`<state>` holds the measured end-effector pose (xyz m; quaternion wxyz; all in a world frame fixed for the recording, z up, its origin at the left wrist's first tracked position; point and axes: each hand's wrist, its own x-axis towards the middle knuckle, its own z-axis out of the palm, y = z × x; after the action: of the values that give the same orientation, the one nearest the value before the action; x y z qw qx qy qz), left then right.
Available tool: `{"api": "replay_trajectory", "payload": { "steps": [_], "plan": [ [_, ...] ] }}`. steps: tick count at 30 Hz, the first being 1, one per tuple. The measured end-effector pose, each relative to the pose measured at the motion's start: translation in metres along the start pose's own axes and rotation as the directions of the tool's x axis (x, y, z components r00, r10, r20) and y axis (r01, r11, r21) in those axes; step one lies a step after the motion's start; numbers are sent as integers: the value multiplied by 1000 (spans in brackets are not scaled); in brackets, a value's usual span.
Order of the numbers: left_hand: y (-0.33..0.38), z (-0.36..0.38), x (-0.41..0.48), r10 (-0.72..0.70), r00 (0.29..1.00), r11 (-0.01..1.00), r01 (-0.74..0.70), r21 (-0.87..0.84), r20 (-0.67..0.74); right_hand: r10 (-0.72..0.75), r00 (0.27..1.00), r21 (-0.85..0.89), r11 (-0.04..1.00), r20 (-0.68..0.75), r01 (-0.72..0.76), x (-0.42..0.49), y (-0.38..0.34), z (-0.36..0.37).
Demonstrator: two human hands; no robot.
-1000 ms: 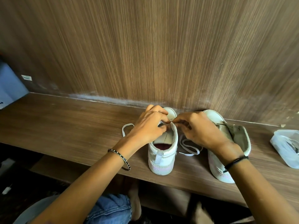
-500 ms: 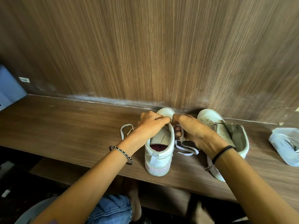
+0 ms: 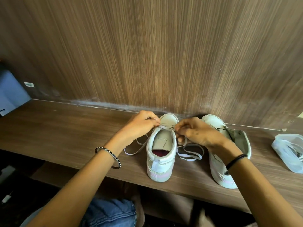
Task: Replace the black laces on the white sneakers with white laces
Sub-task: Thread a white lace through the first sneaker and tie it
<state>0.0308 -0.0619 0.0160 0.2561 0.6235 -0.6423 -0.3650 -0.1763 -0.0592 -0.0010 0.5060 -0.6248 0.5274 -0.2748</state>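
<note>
Squarely in the head view, the nearer white sneaker [image 3: 161, 154] stands heel toward the person on the wooden shelf [image 3: 65, 131], with the second sneaker [image 3: 219, 171] just beside it on the right, tongue flopped open. The left hand [image 3: 141, 124] and right hand [image 3: 196, 133] each pinch the white lace [image 3: 165, 126] at opposite sides near the toe end, with a short span taut between them — loose ends trail on the shelf either side. The lace looks flat, light and limp, so it likely threads best pinched close to its tip; the sneaker seems stiff enough to stay put.
</note>
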Motion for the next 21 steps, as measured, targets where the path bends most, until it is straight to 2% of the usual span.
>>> {"api": "replay_trajectory", "payload": {
  "steps": [2, 5, 8, 14, 16, 19, 21],
  "plan": [
    [-1, -6, -4, -16, 996, 997, 9, 77, 89, -70, 997, -107, 992, 8, 71, 0, 1, -4],
    [-2, -16, -8, -46, 983, 991, 23, 130, 179, -189, 982, -342, 925, -28, 168, 3, 3, -7],
    [-3, -21, -8, -71, 972, 990, 41, 134, 225, -254, 964, -442, 876, -80, 194, 1, -1, -5],
    [-6, -15, -1, -84, 972, 996, 72, 60, 218, -163, 980, -468, 879, -111, 93, -2, -5, 0],
    [-6, -15, 0, -98, 976, 994, 88, 61, 194, -88, 991, -415, 909, -96, 41, -2, -5, 2],
    [-5, -13, 2, -121, 978, 989, 106, 99, 167, 29, 998, -102, 994, -56, -35, -2, -4, 1],
    [-5, -12, 4, -133, 978, 986, 114, 118, 164, 69, 997, 45, 997, -30, -68, -3, -4, -3]
  ]
}}
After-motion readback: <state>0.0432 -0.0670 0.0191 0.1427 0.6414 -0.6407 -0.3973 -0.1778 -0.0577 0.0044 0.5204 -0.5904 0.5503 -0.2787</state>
